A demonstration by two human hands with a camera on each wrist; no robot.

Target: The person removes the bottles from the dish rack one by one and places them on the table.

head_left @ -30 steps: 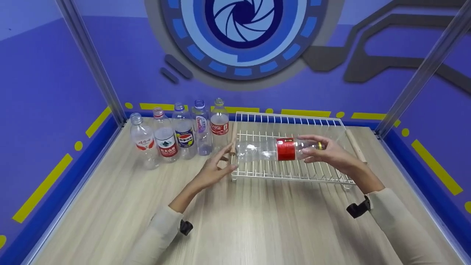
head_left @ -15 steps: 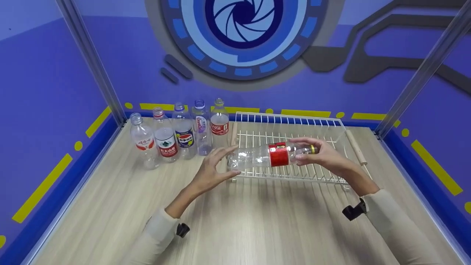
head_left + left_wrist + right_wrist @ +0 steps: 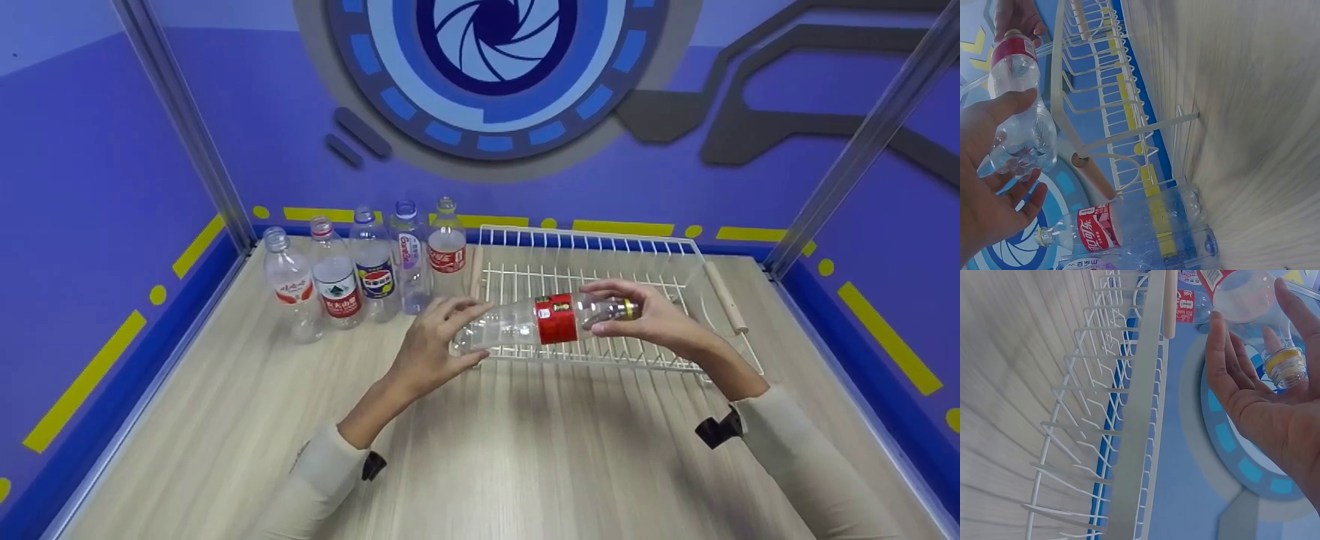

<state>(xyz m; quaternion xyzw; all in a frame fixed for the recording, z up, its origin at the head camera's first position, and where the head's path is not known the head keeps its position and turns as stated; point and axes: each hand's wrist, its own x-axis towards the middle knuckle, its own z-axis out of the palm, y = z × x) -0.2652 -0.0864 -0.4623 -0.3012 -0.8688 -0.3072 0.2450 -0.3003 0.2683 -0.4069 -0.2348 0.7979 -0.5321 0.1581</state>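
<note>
A clear plastic bottle with a red label [image 3: 556, 318] is held lying sideways above a white wire rack [image 3: 600, 363]. Its base is at the left, and its uncapped neck with a yellow ring points right. My right hand [image 3: 652, 316] grips the bottle around its shoulder and neck, the thumb on the near side. At the base end, my left hand [image 3: 429, 345] holds the bottle between thumb and fingers. In the left wrist view the thumb crosses the clear bottle [image 3: 1026, 132] while fingers curl beneath it. The yellow neck ring [image 3: 1283, 357] shows inside the right palm.
Left of the rack stands a row of empty bottles, among them a Coca-Cola bottle [image 3: 448, 259] and a red-and-white-labelled bottle [image 3: 339, 289]. Wooden handles, such as the right handle [image 3: 725, 296], flank the rack. Blue walls [image 3: 247, 135] enclose the wooden table [image 3: 525, 450].
The bottle has moved left and toward me, its base tilting lower. My left hand has gone from the rack's left end to the bottle's base. The right hand has moved left with the bottle.
</note>
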